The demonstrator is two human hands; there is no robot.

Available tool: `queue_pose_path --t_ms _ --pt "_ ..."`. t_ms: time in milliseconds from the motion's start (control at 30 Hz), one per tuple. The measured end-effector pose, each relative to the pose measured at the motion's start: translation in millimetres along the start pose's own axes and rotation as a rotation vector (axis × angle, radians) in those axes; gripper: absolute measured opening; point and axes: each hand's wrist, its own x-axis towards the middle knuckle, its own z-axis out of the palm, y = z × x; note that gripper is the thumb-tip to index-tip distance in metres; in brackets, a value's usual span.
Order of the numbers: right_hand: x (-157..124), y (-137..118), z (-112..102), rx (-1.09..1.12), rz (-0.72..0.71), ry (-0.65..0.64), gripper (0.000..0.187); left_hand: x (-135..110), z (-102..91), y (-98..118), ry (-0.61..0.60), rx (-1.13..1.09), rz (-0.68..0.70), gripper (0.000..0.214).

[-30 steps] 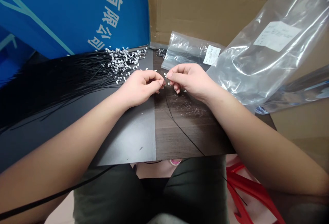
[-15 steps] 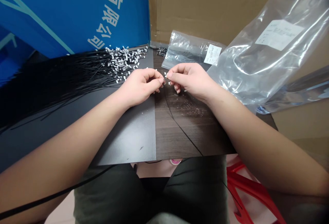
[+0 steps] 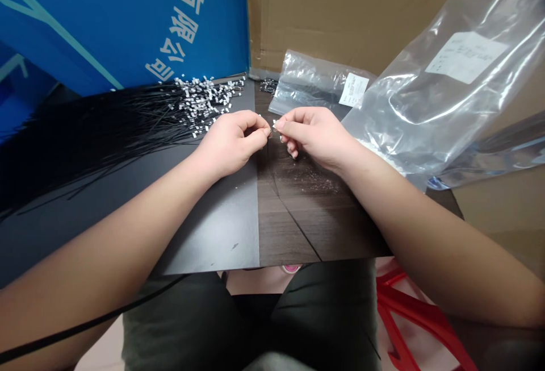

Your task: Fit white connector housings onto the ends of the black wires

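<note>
My left hand (image 3: 236, 139) pinches a thin black wire (image 3: 293, 219) near its upper end, thumb against forefinger. From there the wire hangs down across the wood-grain tabletop to the front edge. My right hand (image 3: 313, 132) faces it, thumb and forefinger closed on a tiny white piece, too small to make out fully. The two sets of fingertips almost meet. Behind my left hand lies a big bundle of black wires (image 3: 106, 118), their right ends carrying white connectors (image 3: 204, 101). Small white bits lie close to my right fingers.
A labelled clear bag (image 3: 309, 84) lies behind my hands. At the right a larger plastic bag (image 3: 426, 92) leans on the brown cardboard box (image 3: 361, 13). A blue panel (image 3: 128, 13) stands at the back left. Crumbs (image 3: 315, 180) dot the tabletop. A red stool (image 3: 417, 308) stands below.
The hanging wire has shifted left, its lower stretch now crossing the front edge farther left. Both hands keep their pinches in nearly the same place.
</note>
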Motion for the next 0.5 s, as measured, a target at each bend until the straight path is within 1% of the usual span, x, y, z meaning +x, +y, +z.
queue_pose_path --t_ms 233,500 --pt "-1.4 -3.2 4.0 0.062 0.039 0.019 0.026 -0.7 2.9 1.1 0.023 0.012 0.008 0.020" --pt "-1.5 -4.5 5.1 0.089 0.070 0.007 0.026 -2.0 5.2 2.7 0.050 0.029 0.022 0.020"
